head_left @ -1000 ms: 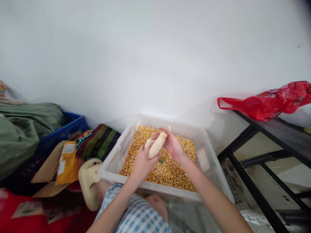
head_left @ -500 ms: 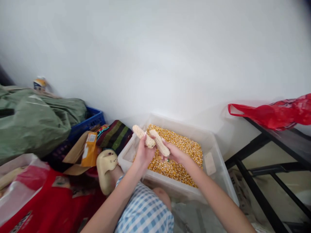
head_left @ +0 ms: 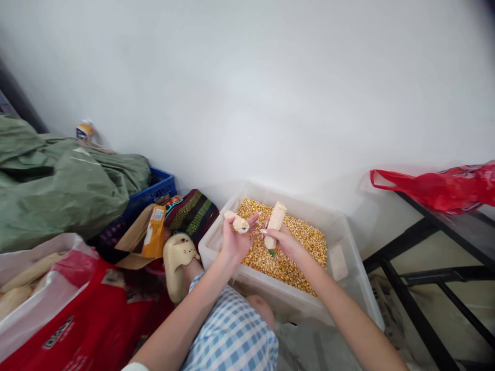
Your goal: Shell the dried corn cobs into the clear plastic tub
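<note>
Head view: pale, rough-textured corncobs (head_left: 276, 218) in both hands (head_left: 235, 246).

Red plastic bag (head_left: 444, 191) on a black-framed stand (head_left: 418, 313), green sheeting (head_left: 65, 193) over a blue crate (head_left: 164, 186)

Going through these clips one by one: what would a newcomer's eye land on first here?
Probably the loose yellow kernels in the translucent tub at lower centre. Over them come two pale cobs, one in the left hand and one in the right hand. The bright red plastic bag on the black frame at right also stands out against the pale wall.
</note>
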### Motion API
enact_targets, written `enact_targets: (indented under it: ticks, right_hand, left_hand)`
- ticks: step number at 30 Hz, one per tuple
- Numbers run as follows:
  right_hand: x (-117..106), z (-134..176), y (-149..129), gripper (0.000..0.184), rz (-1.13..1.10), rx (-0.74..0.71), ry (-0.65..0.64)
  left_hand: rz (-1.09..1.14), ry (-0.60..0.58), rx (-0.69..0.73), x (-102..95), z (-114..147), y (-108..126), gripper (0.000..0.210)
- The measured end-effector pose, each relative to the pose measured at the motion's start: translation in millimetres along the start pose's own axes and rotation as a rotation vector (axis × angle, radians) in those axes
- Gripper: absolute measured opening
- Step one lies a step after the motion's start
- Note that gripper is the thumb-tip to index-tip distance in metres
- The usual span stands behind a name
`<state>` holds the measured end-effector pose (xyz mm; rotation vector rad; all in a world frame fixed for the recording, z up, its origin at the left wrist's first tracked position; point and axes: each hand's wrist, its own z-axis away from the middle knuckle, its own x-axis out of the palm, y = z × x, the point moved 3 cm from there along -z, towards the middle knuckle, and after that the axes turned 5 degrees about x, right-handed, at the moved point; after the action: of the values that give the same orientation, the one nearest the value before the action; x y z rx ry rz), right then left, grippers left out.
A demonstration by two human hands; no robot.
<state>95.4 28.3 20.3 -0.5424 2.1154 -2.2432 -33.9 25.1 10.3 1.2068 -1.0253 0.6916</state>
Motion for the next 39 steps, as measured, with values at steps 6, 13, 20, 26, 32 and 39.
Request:
enact_targets:
  ticks: [6,13,20,26,32,39]
  right_hand:
    - [18,2,-9,0.036,0.114,-0.075,-0.055]
    - [17,5,-9,0.036,0.369,-0.203,0.014]
    - [4,2,-11,0.054,0.499,-0.307,0.174]
    - [2,4,-8,0.048,0.565,-0.279,0.091]
    - [2,5,-6,0.044,0.523,-0.235,0.034]
    - [-2,4,-2,0.045,0.491,-0.194,0.031]
  left_hand:
    - [-0.041,-0.025,-0.076,11.8,-1,-8,0.038]
    - [-0.096,0.091,-0.072,17.2,-16,-22,0.026]
    - [-0.161,0.050,-0.044,22.5,-33,-31,0.027]
    - [-0.231,0.009,-0.146,19.2,-28,-35,0.037]
    - [-0.228,0.014,-0.244,17.6,-22,-34,0.036]
    - [-0.192,-0.007,-0.237,13.1,-22,-34,0.029]
